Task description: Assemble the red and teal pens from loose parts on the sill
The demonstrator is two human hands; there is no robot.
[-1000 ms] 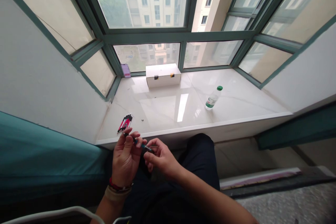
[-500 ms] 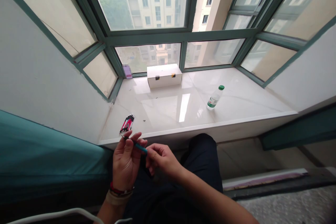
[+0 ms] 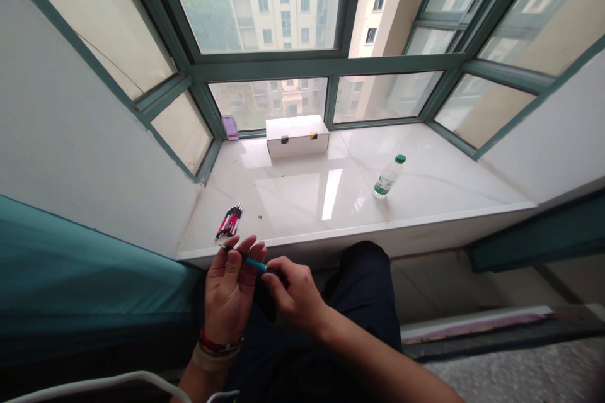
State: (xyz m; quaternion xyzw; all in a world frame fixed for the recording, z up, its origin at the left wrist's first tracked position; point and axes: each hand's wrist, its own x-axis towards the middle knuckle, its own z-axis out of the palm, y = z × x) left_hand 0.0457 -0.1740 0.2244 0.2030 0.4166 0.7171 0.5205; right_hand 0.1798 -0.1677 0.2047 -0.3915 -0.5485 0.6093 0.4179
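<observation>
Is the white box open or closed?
Closed. The white box has its lid down flat, with no gap showing.

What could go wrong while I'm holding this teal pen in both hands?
The teal pen is pinched by fingertips of the left hand and right hand over the lap, off the sill; a slip would likely drop it. The red pens lie near the sill's front edge; a nudge might roll them off.
</observation>
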